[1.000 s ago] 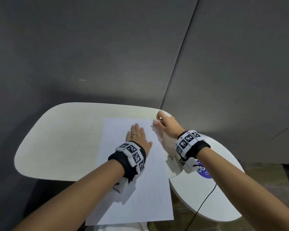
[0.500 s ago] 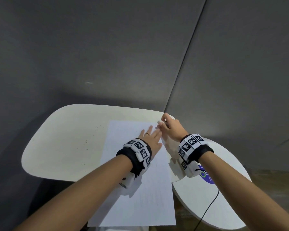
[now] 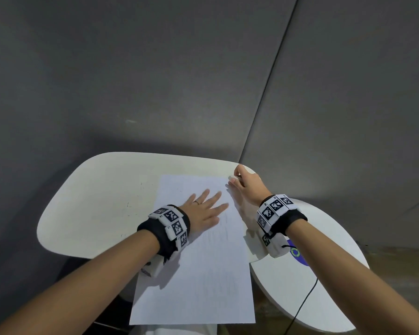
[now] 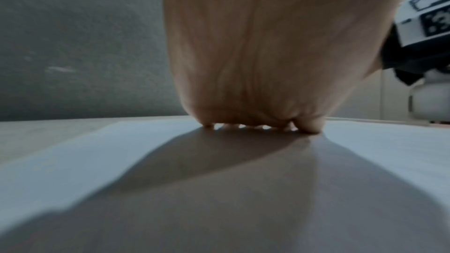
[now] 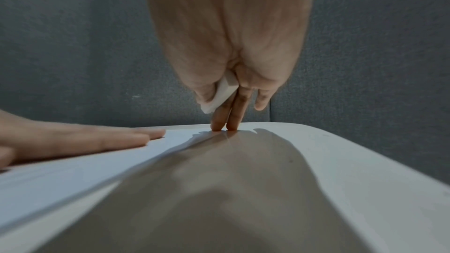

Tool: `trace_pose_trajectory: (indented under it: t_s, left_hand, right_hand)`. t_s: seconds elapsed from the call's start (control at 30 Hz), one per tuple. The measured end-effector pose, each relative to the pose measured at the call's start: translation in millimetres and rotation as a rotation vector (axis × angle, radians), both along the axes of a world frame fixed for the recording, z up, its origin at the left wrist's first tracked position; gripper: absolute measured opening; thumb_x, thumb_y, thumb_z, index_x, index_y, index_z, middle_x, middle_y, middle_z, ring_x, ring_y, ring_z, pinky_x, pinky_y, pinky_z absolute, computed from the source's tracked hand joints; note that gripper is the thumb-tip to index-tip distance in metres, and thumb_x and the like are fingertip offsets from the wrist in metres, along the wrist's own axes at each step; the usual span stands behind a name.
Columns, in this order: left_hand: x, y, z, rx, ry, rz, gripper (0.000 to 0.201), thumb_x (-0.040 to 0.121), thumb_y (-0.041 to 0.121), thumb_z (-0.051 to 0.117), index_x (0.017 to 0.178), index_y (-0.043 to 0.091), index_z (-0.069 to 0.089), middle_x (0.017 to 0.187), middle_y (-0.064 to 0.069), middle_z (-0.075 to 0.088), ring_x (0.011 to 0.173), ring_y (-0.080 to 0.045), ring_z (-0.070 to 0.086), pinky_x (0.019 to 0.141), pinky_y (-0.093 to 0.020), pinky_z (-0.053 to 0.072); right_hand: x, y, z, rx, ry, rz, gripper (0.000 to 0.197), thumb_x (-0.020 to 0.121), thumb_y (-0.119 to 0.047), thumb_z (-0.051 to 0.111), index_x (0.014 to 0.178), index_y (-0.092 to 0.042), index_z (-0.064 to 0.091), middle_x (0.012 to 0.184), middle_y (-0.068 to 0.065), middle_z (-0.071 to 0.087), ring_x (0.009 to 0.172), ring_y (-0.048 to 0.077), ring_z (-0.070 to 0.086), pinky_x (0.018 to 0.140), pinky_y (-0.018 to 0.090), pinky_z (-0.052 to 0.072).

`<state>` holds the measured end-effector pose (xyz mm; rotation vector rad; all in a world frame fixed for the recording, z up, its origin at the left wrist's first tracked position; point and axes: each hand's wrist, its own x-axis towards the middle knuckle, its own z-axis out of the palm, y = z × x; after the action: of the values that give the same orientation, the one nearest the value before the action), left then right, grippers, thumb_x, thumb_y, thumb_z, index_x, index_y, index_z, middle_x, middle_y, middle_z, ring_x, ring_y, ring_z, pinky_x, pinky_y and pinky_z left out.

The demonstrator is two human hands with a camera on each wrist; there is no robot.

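A white sheet of paper (image 3: 198,262) lies lengthwise on a white table (image 3: 102,197). My left hand (image 3: 203,209) lies flat on the upper part of the sheet with straight, spread fingers; it also shows in the right wrist view as the left hand (image 5: 73,141). My right hand (image 3: 246,182) is at the sheet's far right corner. It holds a small white eraser (image 5: 222,91) between thumb and fingers, and two fingertips (image 5: 224,126) touch the table at the paper's edge (image 5: 170,138). In the left wrist view the palm (image 4: 268,55) hides the fingers above the paper (image 4: 73,151).
A second round white table (image 3: 312,286) with a purple sticker (image 3: 298,255) stands lower at the right. A black cable (image 3: 302,303) runs from my right wrist across it. Grey partition walls (image 3: 155,81) close in behind the table.
My left hand slid right toward the right hand, then back left, and now lies with fingers spread on the paper. The right hand stays at the sheet's far right corner.
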<state>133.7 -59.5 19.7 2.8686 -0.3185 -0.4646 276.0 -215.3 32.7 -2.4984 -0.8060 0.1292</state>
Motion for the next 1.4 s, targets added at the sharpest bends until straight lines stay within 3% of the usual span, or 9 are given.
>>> trace_pose_trajectory:
  t_s: [0.17, 0.4, 0.57, 0.8, 0.87, 1.0, 1.1, 1.23, 1.4]
  left_hand:
    - [8, 31, -4, 0.191, 0.106, 0.685, 0.071, 0.102, 0.047, 0.022, 0.153, 0.005, -0.006, 0.159, -0.014, -0.018, 0.147, -0.031, -0.014, 0.12, -0.04, -0.002]
    - [-17, -4, 4, -0.011, -0.012, -0.056, 0.055, 0.105, 0.04, 0.014, 0.154, 0.026, -0.004, 0.159, 0.004, -0.02, 0.147, -0.021, -0.018, 0.12, -0.045, -0.001]
    - [1, 25, 4, 0.215, 0.135, 0.781, 0.075, 0.102, 0.048, 0.024, 0.152, 0.0, -0.003, 0.158, -0.023, -0.011, 0.147, -0.033, -0.011, 0.12, -0.04, -0.003]
    - [-14, 1, 3, -0.082, -0.052, -0.083, 0.052, 0.105, 0.039, 0.014, 0.154, 0.032, 0.0, 0.16, 0.008, -0.017, 0.145, -0.016, -0.019, 0.118, -0.043, -0.008]
    - [-6, 2, -8, -0.018, -0.003, -0.01, 0.053, 0.105, 0.041, 0.017, 0.154, 0.032, -0.001, 0.16, 0.007, -0.017, 0.146, -0.019, -0.015, 0.118, -0.045, -0.004]
    - [3, 21, 11, 0.215, 0.158, 0.651, 0.065, 0.104, 0.039, 0.024, 0.151, -0.003, 0.006, 0.159, -0.021, -0.001, 0.147, -0.036, -0.009, 0.12, -0.043, 0.002]
    - [-8, 37, 21, 0.239, 0.027, 0.508, 0.066, 0.103, 0.039, 0.028, 0.151, -0.003, 0.009, 0.16, -0.018, -0.005, 0.147, -0.03, -0.012, 0.12, -0.041, 0.0]
    - [-27, 48, 14, 0.061, 0.143, 0.188, 0.098, 0.091, 0.064, 0.042, 0.153, 0.007, -0.008, 0.16, -0.005, -0.019, 0.148, -0.022, -0.011, 0.12, -0.042, 0.003]
    - [-23, 46, -1, 0.017, 0.143, 0.17, 0.114, 0.083, 0.071, 0.049, 0.151, 0.008, -0.017, 0.157, -0.006, -0.027, 0.146, -0.023, -0.02, 0.12, -0.044, -0.003]
  right_hand:
    - [-1, 1, -1, -0.014, -0.004, 0.004, 0.015, 0.097, -0.026, 0.044, 0.088, -0.015, 0.037, 0.079, 0.006, 0.053, 0.076, 0.028, 0.047, 0.069, 0.034, 0.036]
    - [0, 1, -2, -0.015, -0.019, -0.01, 0.016, 0.096, -0.026, 0.046, 0.093, -0.009, 0.044, 0.08, 0.007, 0.054, 0.08, 0.032, 0.051, 0.073, 0.039, 0.041]
    - [-1, 1, -3, -0.011, -0.016, -0.01, 0.015, 0.096, -0.026, 0.046, 0.088, -0.015, 0.038, 0.08, 0.005, 0.054, 0.076, 0.027, 0.047, 0.068, 0.033, 0.037]
    - [-1, 3, -3, -0.022, -0.023, -0.01, 0.015, 0.096, -0.025, 0.047, 0.09, -0.013, 0.041, 0.08, 0.004, 0.052, 0.076, 0.026, 0.044, 0.068, 0.03, 0.033]
    - [-2, 3, -2, -0.019, -0.019, -0.016, 0.014, 0.096, -0.025, 0.047, 0.09, -0.015, 0.04, 0.08, 0.003, 0.052, 0.076, 0.025, 0.044, 0.068, 0.03, 0.032]
    - [-2, 2, 0, -0.043, 0.008, -0.013, 0.014, 0.095, -0.025, 0.049, 0.089, -0.017, 0.04, 0.082, 0.002, 0.052, 0.079, 0.025, 0.046, 0.07, 0.032, 0.037]
    - [-3, 1, 6, -0.008, -0.024, 0.025, 0.017, 0.091, -0.025, 0.054, 0.082, -0.02, 0.041, 0.081, -0.002, 0.053, 0.08, 0.025, 0.05, 0.075, 0.037, 0.044]
    - [-36, 10, 15, 0.14, -0.006, 0.181, 0.016, 0.086, -0.017, 0.066, 0.078, -0.011, 0.053, 0.076, -0.005, 0.053, 0.068, 0.002, 0.046, 0.063, 0.012, 0.036]
    - [-69, 37, 14, 0.005, 0.207, 0.36, 0.013, 0.083, -0.015, 0.067, 0.085, -0.015, 0.054, 0.077, -0.01, 0.053, 0.07, 0.006, 0.048, 0.062, 0.012, 0.035]
